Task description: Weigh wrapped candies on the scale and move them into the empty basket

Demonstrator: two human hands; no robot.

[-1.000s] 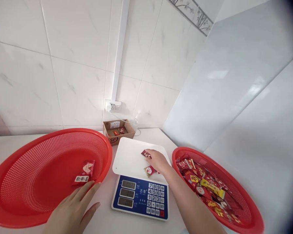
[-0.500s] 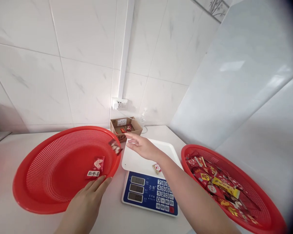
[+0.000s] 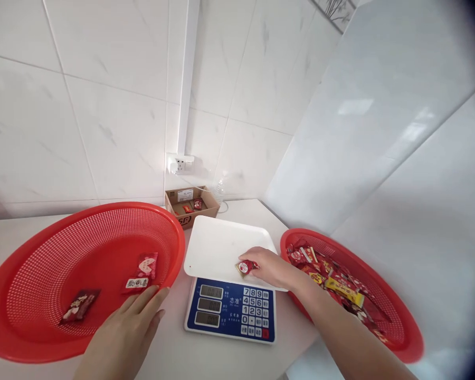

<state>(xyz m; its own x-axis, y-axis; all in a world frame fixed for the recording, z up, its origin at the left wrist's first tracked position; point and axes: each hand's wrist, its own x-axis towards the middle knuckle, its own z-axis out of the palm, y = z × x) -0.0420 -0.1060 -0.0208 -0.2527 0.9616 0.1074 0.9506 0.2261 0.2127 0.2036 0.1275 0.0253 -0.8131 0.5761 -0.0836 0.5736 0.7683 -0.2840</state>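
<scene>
My left hand (image 3: 124, 330) grips the near right rim of a red plastic basket (image 3: 27, 253), fingers over the edge and thumb outside. Inside this basket lie a dark red packet (image 3: 80, 306) and, close to my fingers, a pink-and-red packet (image 3: 146, 266) with a white label. My right hand (image 3: 263, 264) is closed on a small red-and-gold wrapped candy (image 3: 245, 267), low over the white pan (image 3: 216, 243) of a digital scale (image 3: 229, 311). Its fingertips are partly hidden behind the hand.
On the right stands a second red basket (image 3: 409, 332), holding several wrapped candies and a yellow packet (image 3: 344, 292). Behind the scale are a cardboard box (image 3: 208, 203) with a few packets inside and a clear bottle (image 3: 220, 187). A wall socket (image 3: 180, 164) is above.
The dark red packet, in the air by the left basket's rim before, now lies inside that basket. My right hand has drawn back and closed on the candy at the pan. The view has shifted right.
</scene>
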